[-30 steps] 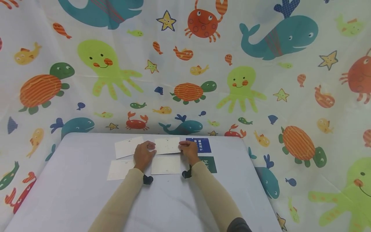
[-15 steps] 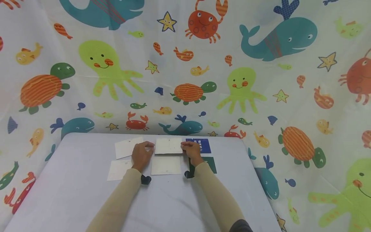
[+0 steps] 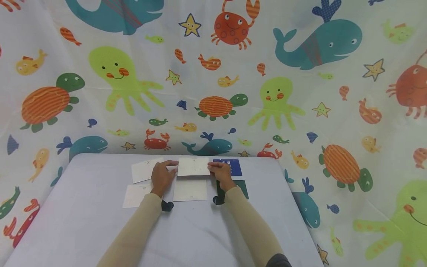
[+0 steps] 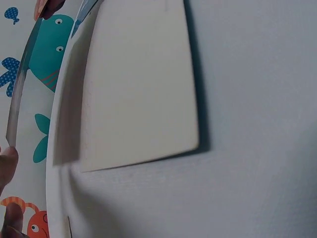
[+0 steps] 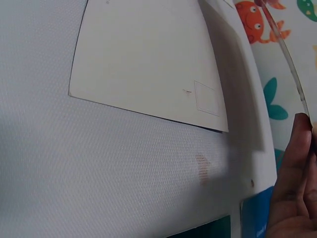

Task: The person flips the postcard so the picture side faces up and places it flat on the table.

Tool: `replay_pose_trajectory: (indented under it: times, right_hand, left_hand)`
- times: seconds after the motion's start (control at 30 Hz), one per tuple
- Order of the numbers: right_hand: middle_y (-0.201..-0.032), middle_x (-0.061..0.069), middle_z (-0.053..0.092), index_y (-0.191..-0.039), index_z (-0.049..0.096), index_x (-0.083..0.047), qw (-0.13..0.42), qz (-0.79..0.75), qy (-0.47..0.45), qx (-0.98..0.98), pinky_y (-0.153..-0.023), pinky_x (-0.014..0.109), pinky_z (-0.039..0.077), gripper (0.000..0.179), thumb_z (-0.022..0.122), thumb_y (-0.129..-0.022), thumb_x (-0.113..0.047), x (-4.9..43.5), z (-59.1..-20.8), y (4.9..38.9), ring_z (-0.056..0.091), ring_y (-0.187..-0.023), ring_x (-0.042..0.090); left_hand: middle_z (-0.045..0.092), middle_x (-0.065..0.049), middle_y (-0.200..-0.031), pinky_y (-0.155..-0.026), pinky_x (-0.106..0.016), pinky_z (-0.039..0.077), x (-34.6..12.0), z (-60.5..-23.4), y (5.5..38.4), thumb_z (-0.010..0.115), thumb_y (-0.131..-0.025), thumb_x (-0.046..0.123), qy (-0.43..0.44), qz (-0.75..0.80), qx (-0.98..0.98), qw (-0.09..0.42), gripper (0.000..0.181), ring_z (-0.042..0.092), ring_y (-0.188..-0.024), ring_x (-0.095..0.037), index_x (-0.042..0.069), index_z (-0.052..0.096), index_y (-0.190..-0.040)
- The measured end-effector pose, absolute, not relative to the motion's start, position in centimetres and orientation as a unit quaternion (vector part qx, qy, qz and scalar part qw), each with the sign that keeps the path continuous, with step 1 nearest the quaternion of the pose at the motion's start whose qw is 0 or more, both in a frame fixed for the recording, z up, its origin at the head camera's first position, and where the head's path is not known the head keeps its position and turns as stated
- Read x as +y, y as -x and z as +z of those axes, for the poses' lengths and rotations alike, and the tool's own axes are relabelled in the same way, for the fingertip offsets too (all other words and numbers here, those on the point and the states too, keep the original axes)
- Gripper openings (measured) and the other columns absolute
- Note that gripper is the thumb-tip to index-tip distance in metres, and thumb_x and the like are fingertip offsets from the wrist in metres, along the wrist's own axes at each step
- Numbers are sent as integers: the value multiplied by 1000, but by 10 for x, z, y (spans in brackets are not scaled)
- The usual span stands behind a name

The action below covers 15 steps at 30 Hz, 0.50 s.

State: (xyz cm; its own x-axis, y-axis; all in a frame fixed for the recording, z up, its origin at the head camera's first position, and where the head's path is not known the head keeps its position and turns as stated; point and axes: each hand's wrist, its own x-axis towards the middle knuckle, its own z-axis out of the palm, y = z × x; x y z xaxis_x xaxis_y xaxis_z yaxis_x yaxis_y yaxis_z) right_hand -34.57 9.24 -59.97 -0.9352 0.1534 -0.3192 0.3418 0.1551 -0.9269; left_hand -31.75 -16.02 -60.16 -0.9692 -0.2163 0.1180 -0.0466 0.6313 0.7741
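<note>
A white postcard (image 3: 193, 167) is raised off the table at the far middle, held between both hands. My left hand (image 3: 162, 177) holds its left edge with the fingertips, and my right hand (image 3: 222, 175) pinches its right edge between thumb and fingers. Both wrist views show this postcard almost edge-on. Below it, another white postcard (image 3: 190, 190) lies flat; the right wrist view shows a small printed square near its corner. Beside the right hand lie a blue card (image 3: 236, 168) and a green card (image 3: 242, 188), each partly covered by that hand or wrist.
Two more white postcards lie to the left, the upper one (image 3: 141, 170) tilted and the lower one (image 3: 133, 195) partly behind the left wrist. The white table (image 3: 76, 222) ends just beyond the cards, at a sea-animal curtain (image 3: 213, 85).
The right hand shifted slightly right with the postcard, which rose and tipped up. The left hand drew a little left, and its fingertips now meet the postcard's left edge again.
</note>
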Motion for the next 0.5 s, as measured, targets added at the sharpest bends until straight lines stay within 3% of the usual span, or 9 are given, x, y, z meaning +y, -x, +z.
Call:
replay_pose_trajectory:
  times: [0.5]
  right_hand:
    - [-118, 4, 80, -112, 83, -19, 86, -641, -157, 747, -93, 29, 61, 16, 80, -96, -20, 94, -595, 342, 76, -100, 18]
  left_hand:
    - [62, -12, -93, -77, -36, 37, -158, -599, 316, 79, -96, 13, -85, -415, -898, 115, 29, 51, -92, -28, 17, 80, -125]
